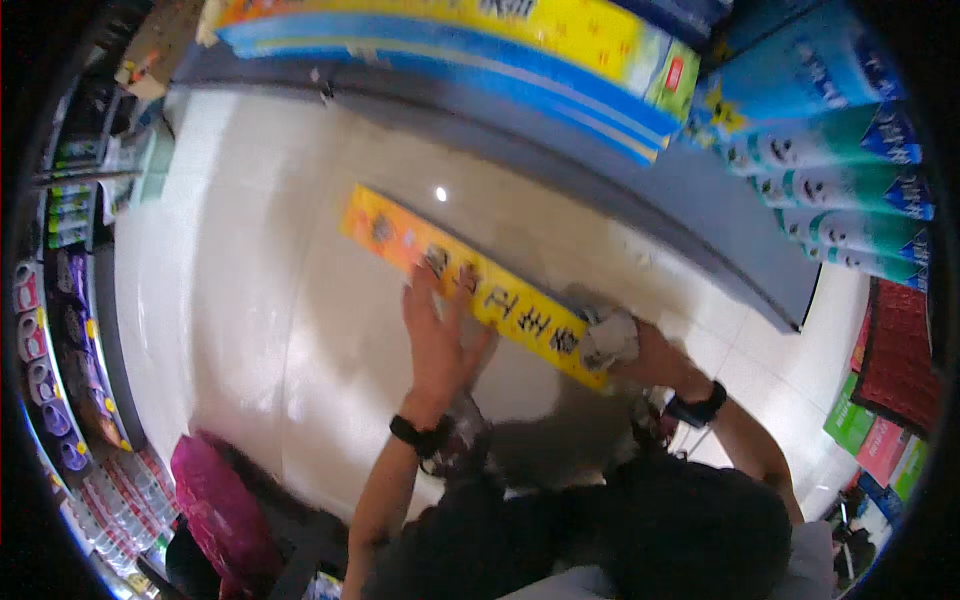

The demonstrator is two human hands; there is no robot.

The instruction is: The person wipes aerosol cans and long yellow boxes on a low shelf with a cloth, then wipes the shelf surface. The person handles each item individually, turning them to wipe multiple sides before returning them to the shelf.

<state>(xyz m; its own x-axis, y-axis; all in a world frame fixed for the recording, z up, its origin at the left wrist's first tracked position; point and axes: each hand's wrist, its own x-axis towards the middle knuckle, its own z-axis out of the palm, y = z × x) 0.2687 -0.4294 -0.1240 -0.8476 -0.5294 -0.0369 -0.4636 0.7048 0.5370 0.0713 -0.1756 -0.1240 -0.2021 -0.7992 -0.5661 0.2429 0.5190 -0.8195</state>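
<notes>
A long, narrow yellow-and-orange box or strip [517,304] with dark printed characters lies slantwise in front of me, above the pale tiled floor. My left hand [439,341] holds it near its middle, fingertips over the printed face and thumb by the near edge. A crumpled whitish cloth or tissue [611,339] is bunched in my right hand [651,358], against the right end of the strip. That hand's fingers are mostly hidden by the cloth. Whether the strip rests on anything underneath, I cannot tell. Dark bands sit on both wrists.
A low grey shelf base [720,217] runs across the far side, bearing large yellow-and-blue packages [480,45]. Green-and-blue packs [832,184] stand stacked at right. Shelves with purple-and-white goods [45,375] line the left. A magenta plastic bag [217,502] is at lower left.
</notes>
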